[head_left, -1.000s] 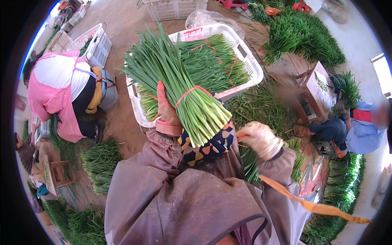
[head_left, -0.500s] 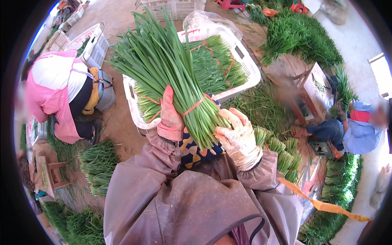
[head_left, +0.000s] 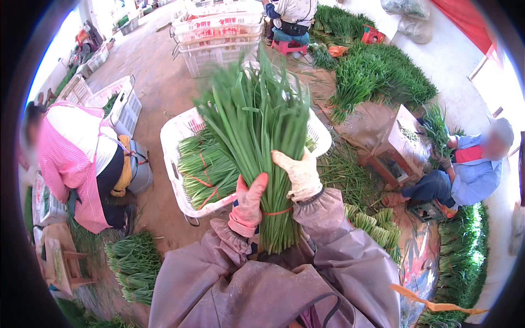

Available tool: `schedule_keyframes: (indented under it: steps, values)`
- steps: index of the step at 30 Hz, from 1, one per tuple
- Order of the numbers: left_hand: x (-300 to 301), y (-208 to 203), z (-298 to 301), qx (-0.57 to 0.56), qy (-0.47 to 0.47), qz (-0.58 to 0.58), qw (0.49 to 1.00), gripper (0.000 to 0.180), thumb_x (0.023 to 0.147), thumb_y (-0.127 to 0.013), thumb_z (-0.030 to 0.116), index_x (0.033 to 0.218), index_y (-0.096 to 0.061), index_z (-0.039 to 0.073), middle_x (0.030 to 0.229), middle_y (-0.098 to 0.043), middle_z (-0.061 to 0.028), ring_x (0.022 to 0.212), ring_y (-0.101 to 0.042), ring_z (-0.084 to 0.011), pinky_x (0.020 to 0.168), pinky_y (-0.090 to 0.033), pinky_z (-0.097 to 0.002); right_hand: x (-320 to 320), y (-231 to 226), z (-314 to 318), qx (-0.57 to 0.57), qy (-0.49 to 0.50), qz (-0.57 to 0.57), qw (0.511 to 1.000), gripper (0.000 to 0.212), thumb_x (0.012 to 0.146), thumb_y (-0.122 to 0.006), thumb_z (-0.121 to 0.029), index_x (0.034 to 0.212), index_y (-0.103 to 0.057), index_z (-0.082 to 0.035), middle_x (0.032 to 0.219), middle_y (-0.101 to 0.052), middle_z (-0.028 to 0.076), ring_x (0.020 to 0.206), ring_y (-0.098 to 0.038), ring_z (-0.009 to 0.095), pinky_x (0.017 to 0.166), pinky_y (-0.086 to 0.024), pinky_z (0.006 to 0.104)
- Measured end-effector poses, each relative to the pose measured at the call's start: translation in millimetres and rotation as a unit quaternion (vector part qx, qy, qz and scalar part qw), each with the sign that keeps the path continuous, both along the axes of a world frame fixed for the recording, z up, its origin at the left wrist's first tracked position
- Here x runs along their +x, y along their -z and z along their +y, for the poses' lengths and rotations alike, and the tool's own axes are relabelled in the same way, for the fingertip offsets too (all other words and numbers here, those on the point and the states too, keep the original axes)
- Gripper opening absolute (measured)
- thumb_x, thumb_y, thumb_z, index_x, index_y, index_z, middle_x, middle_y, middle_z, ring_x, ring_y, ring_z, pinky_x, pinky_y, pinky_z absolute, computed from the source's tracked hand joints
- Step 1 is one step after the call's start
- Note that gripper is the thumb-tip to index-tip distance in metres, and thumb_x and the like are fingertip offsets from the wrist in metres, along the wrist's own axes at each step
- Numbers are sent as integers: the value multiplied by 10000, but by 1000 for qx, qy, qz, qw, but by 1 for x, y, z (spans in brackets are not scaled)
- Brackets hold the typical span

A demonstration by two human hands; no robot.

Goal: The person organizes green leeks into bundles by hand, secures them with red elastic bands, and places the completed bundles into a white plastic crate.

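"What's nearest us?"

"A worker in a brown smock [head_left: 251,290], the gloved left hand [head_left: 249,205] and gloved right hand [head_left: 301,177] wrapped around a bundle of green stalks [head_left: 254,142]. Each grip is full, the right one slightly higher; a red band [head_left: 277,212] circles the stalks below it. The leaves fan upward, blurred at the tips."

"And just beyond?"

"The bundle stands partly in front of a white crate [head_left: 170,158], packed with banded greens [head_left: 205,169]. At left, a person in pink check [head_left: 74,158] bends forward; at right, a person in a blue jacket [head_left: 481,183] sits by a pale-topped bench [head_left: 406,136]."

"Farther back?"

"Stacked white crates [head_left: 219,49], near someone on a red stool [head_left: 286,47]."
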State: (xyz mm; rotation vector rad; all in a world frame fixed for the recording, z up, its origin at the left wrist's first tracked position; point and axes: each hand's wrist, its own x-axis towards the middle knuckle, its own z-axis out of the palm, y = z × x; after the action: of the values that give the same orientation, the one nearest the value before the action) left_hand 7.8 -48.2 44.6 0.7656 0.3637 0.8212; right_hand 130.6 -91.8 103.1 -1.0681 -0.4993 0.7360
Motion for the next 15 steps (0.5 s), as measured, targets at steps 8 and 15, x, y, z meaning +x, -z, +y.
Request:
schedule_keyframes:
  steps: [8, 15]
  values:
    - [2, 0, 7, -45, 35, -39, 998, 439, 909, -632, 136, 1311, -501, 17, 1215, -619, -106, 1044, -629, -214, 918, -511, -352, 11, 13, -26, -55, 42, 33, 997, 342, 818, -730, -26, 1138, -611, -15, 1015, -680, 65, 869, -657, 153, 770, -553, 307]
    - [40, 18, 11, 253, -62, 75, 963, 618, 793, -733, 76, 1316, -409, 26, 1176, -596, -75, 994, -606, -180, 891, -494, -319, 21, 1, -21, -46, 1, -107, 993, 594, 787, -758, -62, 1307, -472, -39, 1107, -641, 109, 922, -638, 199, 809, -536, 326]
